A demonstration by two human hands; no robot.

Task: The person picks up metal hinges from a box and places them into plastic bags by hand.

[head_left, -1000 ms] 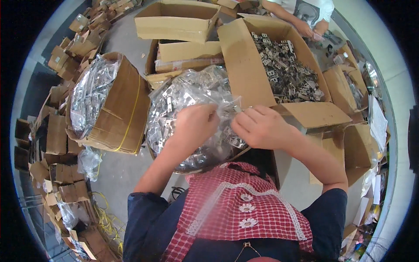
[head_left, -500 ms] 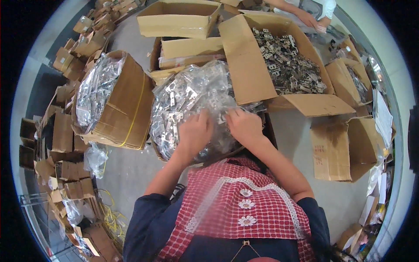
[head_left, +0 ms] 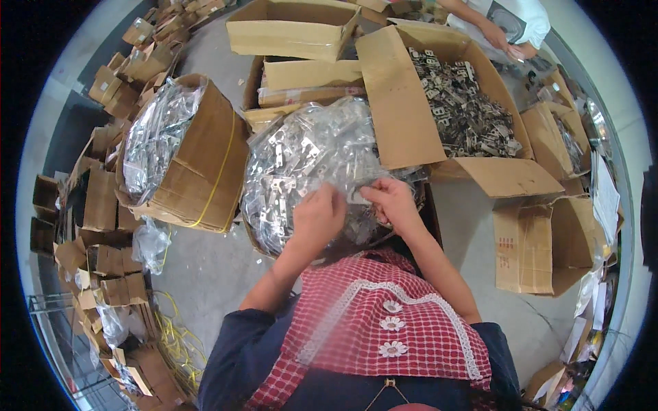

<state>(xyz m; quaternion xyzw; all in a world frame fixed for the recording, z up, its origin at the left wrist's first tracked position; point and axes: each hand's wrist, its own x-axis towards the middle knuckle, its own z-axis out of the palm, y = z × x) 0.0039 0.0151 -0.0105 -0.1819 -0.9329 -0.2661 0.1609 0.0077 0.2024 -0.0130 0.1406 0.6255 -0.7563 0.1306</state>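
Together, left hand [head_left: 317, 214] and right hand [head_left: 391, 200] (forearms angled inward) pinch a clear bag of metal parts [head_left: 308, 154], grip closed.

Bright, even daylight with soft shadows; glare glints off the clear plastic bags [head_left: 322, 157]; fisheye bends edges, rim black.

Landmark: heap of clear plastic packets of metal parts [head_left: 308, 157], centre. Left of it, brown carton [head_left: 205, 171] bound with a yellow strap, filled with similar packets. Upper right, open brown carton [head_left: 404, 103] of loose metal parts. Behind, flat brown carton [head_left: 288, 31]. Lower right, empty open brown carton [head_left: 541, 246]. Far left, many small brown boxes [head_left: 96, 198].
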